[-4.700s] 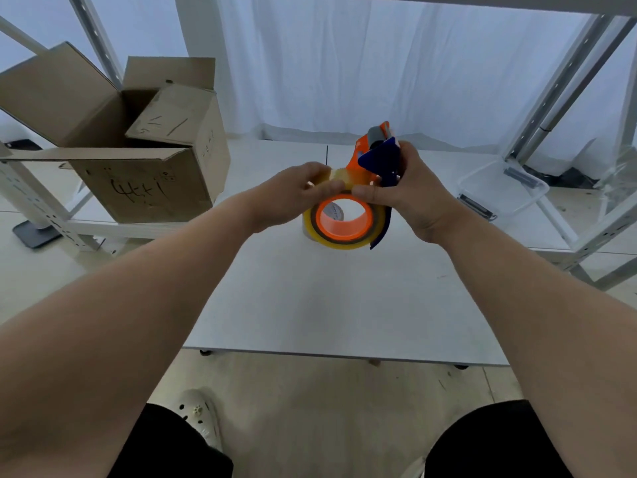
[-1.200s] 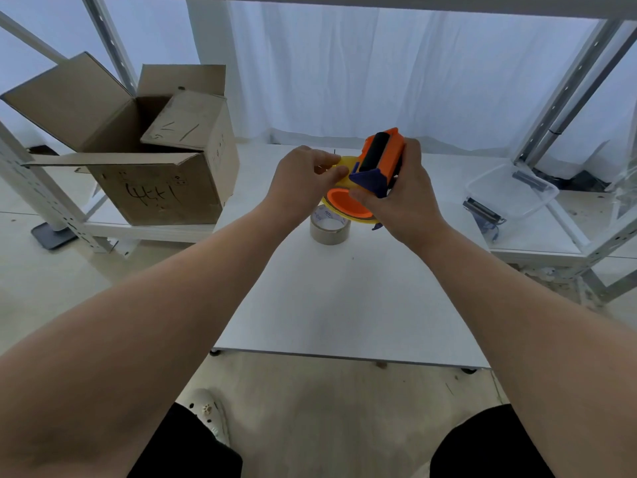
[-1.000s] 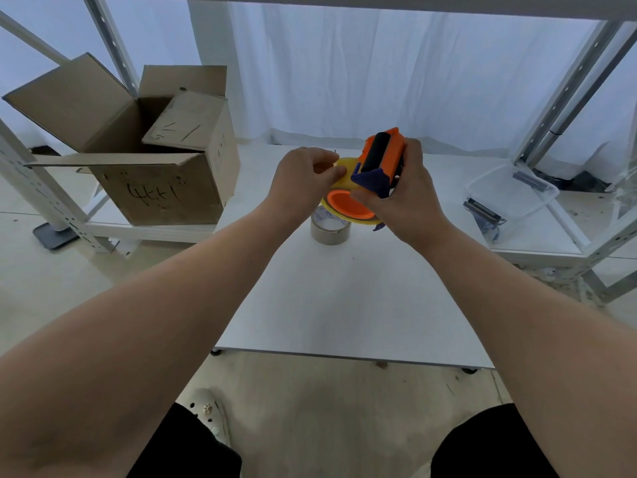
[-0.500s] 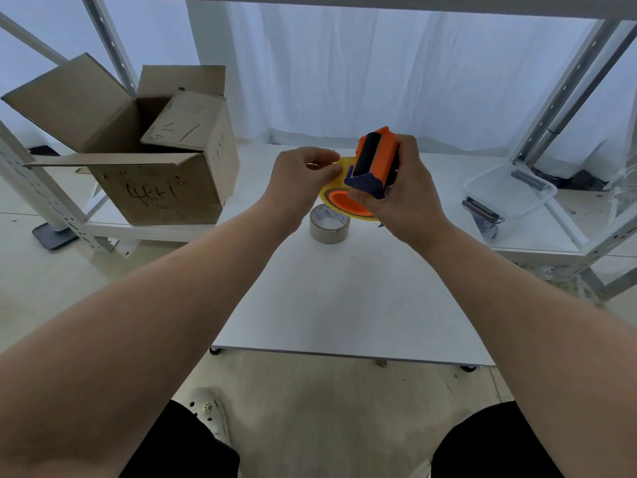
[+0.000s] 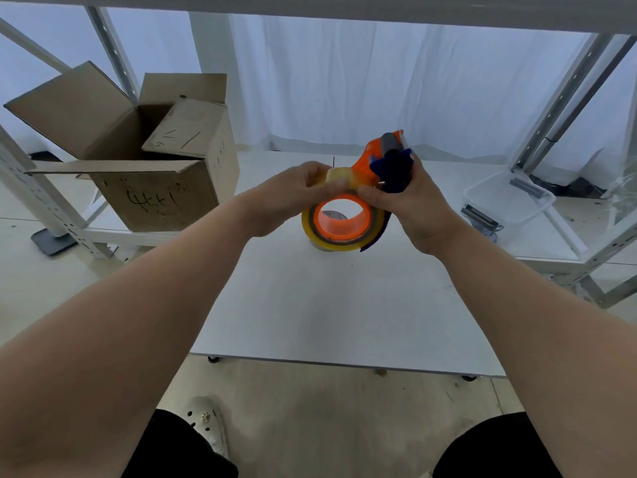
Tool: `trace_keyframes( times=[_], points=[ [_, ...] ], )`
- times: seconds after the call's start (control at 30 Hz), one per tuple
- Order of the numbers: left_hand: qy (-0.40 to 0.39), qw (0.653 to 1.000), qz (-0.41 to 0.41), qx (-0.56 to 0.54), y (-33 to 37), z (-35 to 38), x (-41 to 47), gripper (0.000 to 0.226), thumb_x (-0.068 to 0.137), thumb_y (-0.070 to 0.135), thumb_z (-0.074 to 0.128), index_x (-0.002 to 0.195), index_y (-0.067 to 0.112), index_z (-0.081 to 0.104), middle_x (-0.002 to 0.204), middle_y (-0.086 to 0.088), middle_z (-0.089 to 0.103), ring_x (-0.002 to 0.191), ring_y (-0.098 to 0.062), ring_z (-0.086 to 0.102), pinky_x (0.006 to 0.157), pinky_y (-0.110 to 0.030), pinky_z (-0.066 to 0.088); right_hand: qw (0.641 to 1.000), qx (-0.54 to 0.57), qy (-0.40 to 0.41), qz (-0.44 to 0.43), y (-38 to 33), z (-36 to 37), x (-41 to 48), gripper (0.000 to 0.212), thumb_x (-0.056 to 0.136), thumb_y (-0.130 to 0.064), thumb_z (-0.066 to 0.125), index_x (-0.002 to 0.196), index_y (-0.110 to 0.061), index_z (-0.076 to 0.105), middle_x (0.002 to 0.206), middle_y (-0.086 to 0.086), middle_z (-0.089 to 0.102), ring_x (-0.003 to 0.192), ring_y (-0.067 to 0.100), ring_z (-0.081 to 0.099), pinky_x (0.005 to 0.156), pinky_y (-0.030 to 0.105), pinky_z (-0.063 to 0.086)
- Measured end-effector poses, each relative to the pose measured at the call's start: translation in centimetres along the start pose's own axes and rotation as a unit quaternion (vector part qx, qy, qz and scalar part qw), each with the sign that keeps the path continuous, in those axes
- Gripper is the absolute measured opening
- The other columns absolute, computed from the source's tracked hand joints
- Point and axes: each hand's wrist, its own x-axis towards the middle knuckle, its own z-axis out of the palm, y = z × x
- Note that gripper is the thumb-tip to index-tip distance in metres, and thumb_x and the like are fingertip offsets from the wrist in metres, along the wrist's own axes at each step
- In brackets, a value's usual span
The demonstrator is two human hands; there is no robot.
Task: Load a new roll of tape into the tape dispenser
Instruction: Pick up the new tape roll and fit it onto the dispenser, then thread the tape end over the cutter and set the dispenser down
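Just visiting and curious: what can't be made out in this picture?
Head view only:
Loose end of the tape roll: blurred, covered by the left hand.
Handle of the tape dispenser: wrapped by the right hand.
The second roll, on the table: mostly behind the dispenser.
Inside of the cardboard box: shadowed behind its flaps.

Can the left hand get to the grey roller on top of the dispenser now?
Probably yes: the grey roller stands uncovered above the right hand, and the left hand, pinching the tape, is close beside the dispenser.
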Motion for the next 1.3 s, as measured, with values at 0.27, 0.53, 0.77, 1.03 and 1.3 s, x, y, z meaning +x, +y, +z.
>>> trace_keyframes(
  times=[0.27,0.53,0.77,1.03,1.3],
  points=[
    [0.189,0.959,0.073,0.197,-0.6,0.8,0.4,0.057,0.076,0.043,0.071,0.123,0.018,0.050,0.103,0.007,0.050,0.091,-0.014,0.049,0.071,-0.027,0.041,0.984,-0.084,0.145,0.060,0.8,-0.3,0.1,0.080,0.075,-0.024,0.077,0.140,-0.023,0.030,0.123,0.002,0.047,0.108,0.013,0.050,0.091,0.026,0.043],
    [0.198,0.926,0.081,0.310,-0.6,1.5,0.6,0.061,0.078,0.036,0.069,0.129,0.011,0.046,0.125,-0.009,0.055,0.102,-0.018,0.051,0.077,-0.024,0.036,0.927,-0.374,-0.010,-0.015,-1.5,2.9,0.0,0.035,0.081,-0.038,0.067,0.096,-0.006,0.071,0.089,0.009,0.068,0.080,0.018,0.058,0.069,0.028,0.045],
    [0.146,0.944,0.098,0.279,-0.3,1.8,0.6,0.070,0.077,0.043,0.069,0.134,0.014,0.040,0.130,-0.006,0.048,0.112,-0.018,0.047,0.083,-0.022,0.032,0.963,-0.258,-0.018,0.072,-1.5,2.8,0.3,0.042,0.084,-0.040,0.062,0.108,-0.007,0.063,0.105,0.010,0.064,0.090,0.018,0.059,0.071,0.028,0.051],
    [0.125,0.947,0.113,0.272,0.3,1.4,0.7,0.067,0.082,0.036,0.065,0.140,0.014,0.037,0.135,-0.005,0.049,0.117,-0.017,0.047,0.085,-0.022,0.035,0.977,-0.199,0.025,0.074,-1.3,2.3,0.3,0.060,0.082,-0.037,0.068,0.132,-0.014,0.045,0.119,-0.001,0.054,0.103,0.014,0.052,0.061,0.012,0.039],
    [0.084,0.955,0.138,0.251,0.5,0.6,-0.2,0.081,0.072,0.032,0.076,0.138,0.028,0.030,0.132,0.004,0.045,0.104,-0.009,0.045,0.072,-0.014,0.043,0.983,-0.171,0.034,0.061,-1.7,1.8,0.0,0.046,0.077,-0.040,0.072,0.107,-0.006,0.066,0.104,0.004,0.068,0.092,0.015,0.064,0.081,0.029,0.054]
  ],
)
